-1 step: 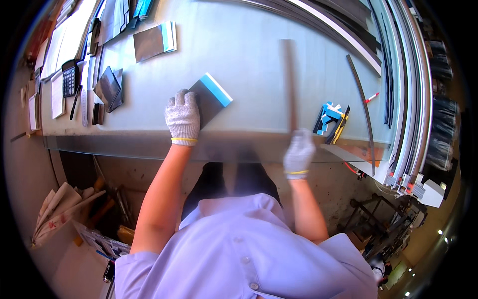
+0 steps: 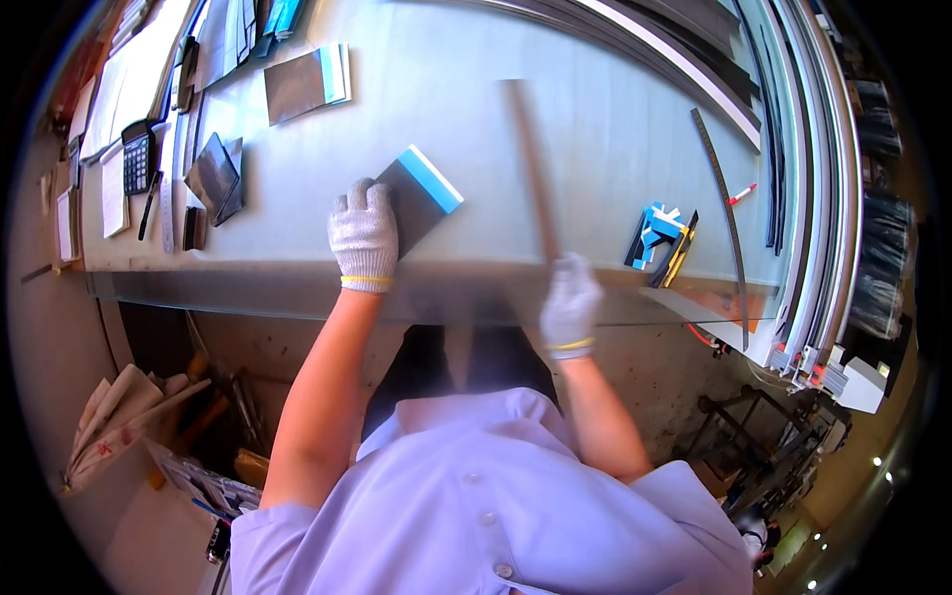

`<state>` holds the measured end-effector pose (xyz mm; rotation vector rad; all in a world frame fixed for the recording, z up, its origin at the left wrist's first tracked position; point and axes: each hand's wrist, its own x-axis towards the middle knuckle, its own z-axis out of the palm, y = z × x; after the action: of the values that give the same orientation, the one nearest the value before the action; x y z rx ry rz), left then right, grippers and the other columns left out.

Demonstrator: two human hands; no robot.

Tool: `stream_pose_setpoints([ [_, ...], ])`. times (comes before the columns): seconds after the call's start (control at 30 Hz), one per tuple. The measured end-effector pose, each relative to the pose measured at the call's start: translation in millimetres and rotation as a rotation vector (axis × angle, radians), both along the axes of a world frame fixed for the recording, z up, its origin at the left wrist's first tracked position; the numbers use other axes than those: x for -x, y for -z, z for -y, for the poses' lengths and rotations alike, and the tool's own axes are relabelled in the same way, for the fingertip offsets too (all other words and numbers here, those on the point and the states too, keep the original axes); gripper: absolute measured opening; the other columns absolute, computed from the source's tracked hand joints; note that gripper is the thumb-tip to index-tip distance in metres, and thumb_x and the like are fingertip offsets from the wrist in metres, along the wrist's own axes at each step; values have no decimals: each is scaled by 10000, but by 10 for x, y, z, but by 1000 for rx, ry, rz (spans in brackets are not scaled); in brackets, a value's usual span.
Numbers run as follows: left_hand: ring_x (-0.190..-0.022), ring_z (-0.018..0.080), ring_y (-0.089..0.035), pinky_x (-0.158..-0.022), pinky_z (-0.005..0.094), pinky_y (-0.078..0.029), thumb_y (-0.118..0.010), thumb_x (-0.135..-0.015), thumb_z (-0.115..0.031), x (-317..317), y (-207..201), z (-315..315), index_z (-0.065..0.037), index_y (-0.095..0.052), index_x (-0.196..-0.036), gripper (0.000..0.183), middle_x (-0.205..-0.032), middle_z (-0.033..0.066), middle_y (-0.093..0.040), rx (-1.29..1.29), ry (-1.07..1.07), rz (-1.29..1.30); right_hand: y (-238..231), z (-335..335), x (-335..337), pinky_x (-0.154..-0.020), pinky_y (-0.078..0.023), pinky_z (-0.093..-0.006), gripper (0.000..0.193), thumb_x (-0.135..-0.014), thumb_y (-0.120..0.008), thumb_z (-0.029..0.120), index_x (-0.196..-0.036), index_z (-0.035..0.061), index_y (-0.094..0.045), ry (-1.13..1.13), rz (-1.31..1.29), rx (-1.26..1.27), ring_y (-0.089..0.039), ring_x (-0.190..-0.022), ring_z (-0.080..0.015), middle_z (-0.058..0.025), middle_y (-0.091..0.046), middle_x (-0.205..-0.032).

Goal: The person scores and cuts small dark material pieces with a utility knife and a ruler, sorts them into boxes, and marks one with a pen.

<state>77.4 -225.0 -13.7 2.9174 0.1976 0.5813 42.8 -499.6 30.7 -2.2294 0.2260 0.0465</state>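
Note:
My left hand (image 2: 361, 233), in a pale knitted glove with a yellow cuff, grips the left edge of a dark flat panel (image 2: 416, 210). The panel has a blue and white band along its far right edge and sits aslant near the front of the glass-topped table (image 2: 446, 79). In my right hand (image 2: 571, 302), gloved the same way, is the near end of a long, narrow brownish strip (image 2: 534, 169). It leans away and to the left, above the table, blurred by motion. The strip's exact kind does not show. A gap separates it from the panel.
Left on the table are a similar panel (image 2: 297, 87), dark folded pieces (image 2: 217, 178) and a calculator (image 2: 138, 164). To the right lie blue and white scraps (image 2: 656, 230), a yellow-black cutter (image 2: 680, 250), a long dark ruler (image 2: 716, 188) and a red-white marker (image 2: 744, 193).
My right hand has moved left with the strip, whose far end has swung left so that it slants more. My left hand and the panel have stayed in place.

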Motion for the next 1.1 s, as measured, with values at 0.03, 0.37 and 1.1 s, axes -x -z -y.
stream_pose_setpoints([
  [0.03,-856,327,-613,-742,439,-515,-621,-818,-67,-3,10,4,-93,-638,-965,150,-1085,81,-651,-2,-1,1,33,-236,10,-650,-496,-426,249,-1020,-552,186,-1065,-29,-670,-91,6,9,-647,-687,-321,-209,-652,-767],
  [0.37,-908,358,-606,-811,467,-500,-655,-853,-54,22,36,-12,-78,-626,-1004,156,-1115,120,-643,64,-14,-61,289,-996,97,-736,-488,-435,516,-846,-739,283,-1299,73,-608,-430,304,438,-606,-839,-317,-133,-595,-1086],
  [1.1,-896,296,-597,-890,370,-494,-620,-774,38,1,-24,25,-155,-640,-1333,591,-1353,64,-637,-48,20,-142,511,-844,170,-790,-446,-447,480,-794,-771,214,-1238,67,-661,-406,368,281,-566,-871,-316,-119,-590,-1024],
])
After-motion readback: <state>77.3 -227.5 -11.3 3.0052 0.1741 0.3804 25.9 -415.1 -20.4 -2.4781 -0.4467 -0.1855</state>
